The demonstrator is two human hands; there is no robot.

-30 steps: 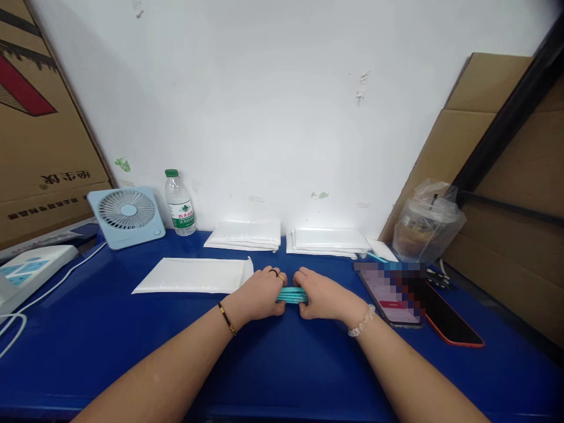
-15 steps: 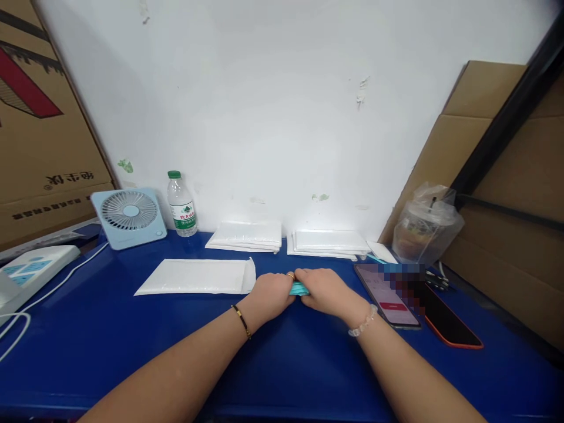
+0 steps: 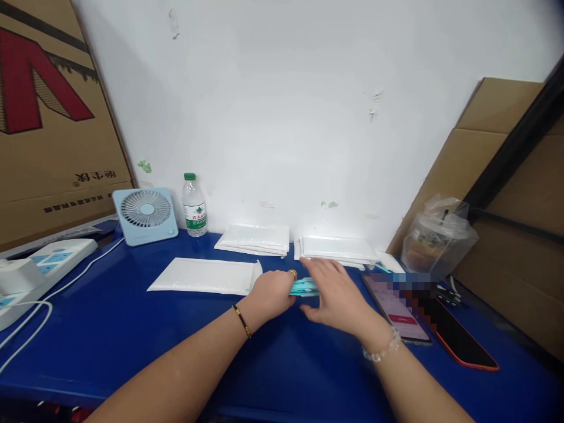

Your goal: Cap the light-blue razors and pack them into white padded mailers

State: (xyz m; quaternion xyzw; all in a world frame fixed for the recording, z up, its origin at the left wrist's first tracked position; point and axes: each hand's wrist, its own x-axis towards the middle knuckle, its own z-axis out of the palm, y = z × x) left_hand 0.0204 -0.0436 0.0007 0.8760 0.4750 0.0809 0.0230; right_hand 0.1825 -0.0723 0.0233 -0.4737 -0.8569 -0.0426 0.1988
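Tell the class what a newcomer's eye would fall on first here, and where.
Probably the left hand, gripping a teal bundle near the centre, with the right hand open at the bundle's right end. Next would come the blue table beneath them, and the pale blue fan at back left, beside a green-capped bottle.

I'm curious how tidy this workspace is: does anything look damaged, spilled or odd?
The white wall looks worn: scuffed spots and greenish patches break its plain surface. Blocky pixels cover parts of the lit phone and the orange-edged phone, as if masked there. I see nothing spilled.
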